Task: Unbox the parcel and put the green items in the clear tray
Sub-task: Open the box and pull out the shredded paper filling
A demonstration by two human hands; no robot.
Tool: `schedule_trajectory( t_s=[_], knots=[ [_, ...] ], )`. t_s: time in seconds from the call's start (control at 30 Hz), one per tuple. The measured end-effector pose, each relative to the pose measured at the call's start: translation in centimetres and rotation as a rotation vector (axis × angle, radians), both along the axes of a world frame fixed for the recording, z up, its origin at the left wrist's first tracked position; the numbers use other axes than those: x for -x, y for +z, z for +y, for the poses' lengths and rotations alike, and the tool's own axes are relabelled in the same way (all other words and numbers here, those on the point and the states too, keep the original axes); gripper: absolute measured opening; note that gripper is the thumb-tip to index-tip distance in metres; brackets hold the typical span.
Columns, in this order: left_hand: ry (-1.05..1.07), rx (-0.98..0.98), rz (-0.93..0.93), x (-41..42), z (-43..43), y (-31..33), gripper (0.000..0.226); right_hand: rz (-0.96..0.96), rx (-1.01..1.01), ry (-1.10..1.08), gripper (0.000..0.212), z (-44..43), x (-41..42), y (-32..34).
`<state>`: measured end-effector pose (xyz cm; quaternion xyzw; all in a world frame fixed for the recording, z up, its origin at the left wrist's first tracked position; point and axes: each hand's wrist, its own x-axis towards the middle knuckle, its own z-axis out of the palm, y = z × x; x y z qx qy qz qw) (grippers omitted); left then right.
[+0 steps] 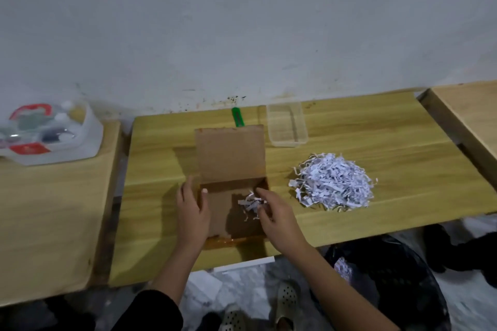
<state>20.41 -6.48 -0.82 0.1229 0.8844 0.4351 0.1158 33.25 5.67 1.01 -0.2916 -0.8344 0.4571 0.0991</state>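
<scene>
Although the box [219, 212] stood open with its paper filling [332, 181] piled beside it, the clear tray [286, 142] looked empty. The left hand [192, 209] gripped the box wall; the right hand [277, 216] pinched leftover shreds [251, 203].

No lettering can be read anywhere: red panels on the plastic blister pack [51, 140] at left are blurred, print on the shredded paper [333, 180] is too fine, and the open cardboard box [231, 153] shows bare board

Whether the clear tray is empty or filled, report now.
Empty: nothing shows inside the clear tray, only its bare see-through bottom.
</scene>
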Motion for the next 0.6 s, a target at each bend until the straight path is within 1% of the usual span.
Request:
schedule_trajectory(
  t_s=[0.07,0.13,0.23,0.37,0.43,0.5,0.53,0.6],
  knots=[
    [-0.009,-0.042,-0.121,-0.2,-0.5,-0.9,0.05,-0.029,0.023,-0.033,0.04,-1.3,0.7,-0.4],
    [-0.041,-0.128,-0.197,-0.5,-0.5,-1.9,0.049,-0.077,0.036,-0.051,0.042,-1.9,1.3,-1.1],
    [-0.019,-0.232,-0.236,-0.6,-0.4,-2.5,0.045,-0.209,0.049,-0.05,0.042,-2.2,2.2,-2.3],
    [-0.006,-0.238,-0.22,-0.4,-0.4,-2.7,0.044,-0.319,0.115,-0.039,0.031,-1.7,3.5,-3.1],
    [-0.001,-0.246,-0.215,-0.3,-0.4,-3.0,0.043,-0.305,0.15,0.046,0.03,-2.0,4.0,-3.1],
    [0.002,-0.254,-0.212,-0.3,-0.3,-3.2,0.043,-0.257,0.187,0.13,0.035,-2.6,4.2,-2.8],
    [0.006,-0.259,-0.207,-0.3,-0.3,-3.3,0.043,-0.232,0.185,0.132,0.037,-2.8,4.2,-2.7],
    [0.023,-0.267,-0.192,-0.2,-0.3,-3.6,0.042,-0.202,0.152,0.062,0.036,-3.0,4.2,-2.7]
  ],
)
